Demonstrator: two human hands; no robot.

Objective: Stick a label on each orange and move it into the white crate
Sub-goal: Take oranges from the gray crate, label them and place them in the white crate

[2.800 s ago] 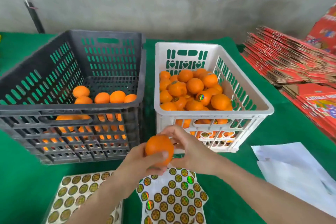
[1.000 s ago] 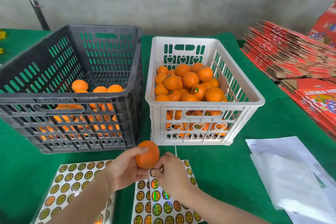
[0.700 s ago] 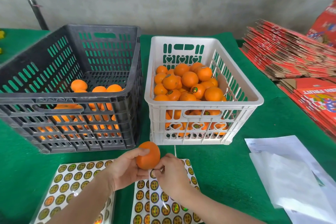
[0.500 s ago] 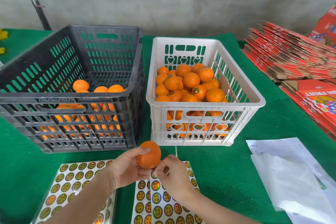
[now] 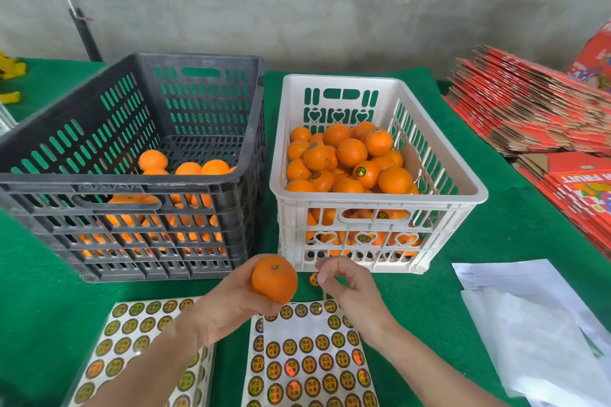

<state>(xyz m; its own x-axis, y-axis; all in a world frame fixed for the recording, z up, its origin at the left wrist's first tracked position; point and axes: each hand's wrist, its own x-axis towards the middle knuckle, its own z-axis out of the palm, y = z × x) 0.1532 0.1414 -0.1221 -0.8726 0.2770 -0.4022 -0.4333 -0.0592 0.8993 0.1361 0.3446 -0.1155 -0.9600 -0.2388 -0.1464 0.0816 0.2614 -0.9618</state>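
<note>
While aloft, L hand (image 5: 228, 304) round orange (image 5: 274, 279)

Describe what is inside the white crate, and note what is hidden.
The white crate holds a heap of oranges, a few with round labels. Lower oranges show only partly through the side slots; the crate's floor is covered.

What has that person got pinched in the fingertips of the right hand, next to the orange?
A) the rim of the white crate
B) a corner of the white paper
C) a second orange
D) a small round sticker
D: the right hand pinches a small round sticker just beside the orange held in the left hand, above the sticker sheet.
</note>
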